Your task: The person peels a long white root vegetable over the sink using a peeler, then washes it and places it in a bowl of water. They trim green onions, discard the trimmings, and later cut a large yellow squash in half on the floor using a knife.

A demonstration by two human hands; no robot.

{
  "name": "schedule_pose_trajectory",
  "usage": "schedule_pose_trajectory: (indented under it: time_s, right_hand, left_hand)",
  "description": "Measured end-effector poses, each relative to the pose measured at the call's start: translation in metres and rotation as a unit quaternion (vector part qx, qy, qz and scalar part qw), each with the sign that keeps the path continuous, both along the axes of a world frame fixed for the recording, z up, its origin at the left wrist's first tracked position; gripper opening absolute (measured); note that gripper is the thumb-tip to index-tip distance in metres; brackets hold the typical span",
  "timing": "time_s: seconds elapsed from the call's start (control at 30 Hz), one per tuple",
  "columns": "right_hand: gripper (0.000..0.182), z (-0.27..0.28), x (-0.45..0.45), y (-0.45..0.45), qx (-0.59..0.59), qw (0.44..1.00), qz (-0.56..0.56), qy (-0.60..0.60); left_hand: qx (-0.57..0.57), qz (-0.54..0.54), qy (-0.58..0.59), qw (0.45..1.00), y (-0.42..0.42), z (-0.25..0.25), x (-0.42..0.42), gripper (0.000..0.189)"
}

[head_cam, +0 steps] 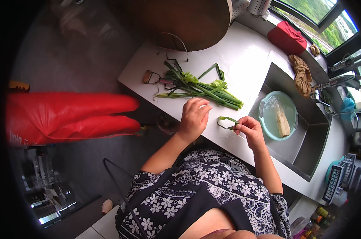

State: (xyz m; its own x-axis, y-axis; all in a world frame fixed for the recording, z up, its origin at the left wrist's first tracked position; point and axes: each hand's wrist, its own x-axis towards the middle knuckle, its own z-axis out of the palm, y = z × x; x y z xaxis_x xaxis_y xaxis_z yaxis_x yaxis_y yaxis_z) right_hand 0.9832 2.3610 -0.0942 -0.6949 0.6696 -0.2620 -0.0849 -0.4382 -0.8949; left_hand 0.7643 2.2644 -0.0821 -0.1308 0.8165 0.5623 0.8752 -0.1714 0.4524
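My right hand (249, 130) pinches a limp green scallion leaf (227, 119) between thumb and fingertips, over the counter's front edge. To its left, my left hand (195, 118) is raised with loosely curled fingers, and nothing shows in it. Just beyond lies a bunch of scallions (211, 91) on the white counter (243, 49), with some light green leaves among the stalks. At the bunch's left end lies a peeler (152, 77), its handle partly under the greens. Right of my right hand, a pale peeled root vegetable (283, 122) sits in a light blue basin (261, 109) of water.
The basin stands in a steel sink (313, 140) with a faucet (317, 92) behind it. A large round brown object (192, 24) overhangs the counter's far left. Red plastic-like material (70, 116) juts in from the left. A brown cloth (301, 74) lies beside the sink.
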Motion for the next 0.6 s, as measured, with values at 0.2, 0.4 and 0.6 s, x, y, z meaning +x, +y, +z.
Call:
schedule_pose_trajectory:
  time_s: [0.2, 0.4, 0.6]
  right_hand:
    - [0.008, -0.002, -0.004, 0.009, 0.216, 0.975, -0.051, 0.001]
    - [0.007, 0.000, 0.007, 0.019, -0.050, 0.994, -0.064, 0.076]
    - [0.015, -0.009, 0.008, 0.018, -0.083, 0.990, -0.102, 0.056]
  left_hand:
    - [-0.110, 0.035, 0.083, 0.990, 0.044, -0.013, -0.009, 0.044]
    - [-0.130, -0.032, -0.037, 0.990, 0.049, -0.004, -0.020, 0.024]
    - [-0.123, -0.124, 0.088, 0.981, 0.069, -0.014, -0.005, 0.027]
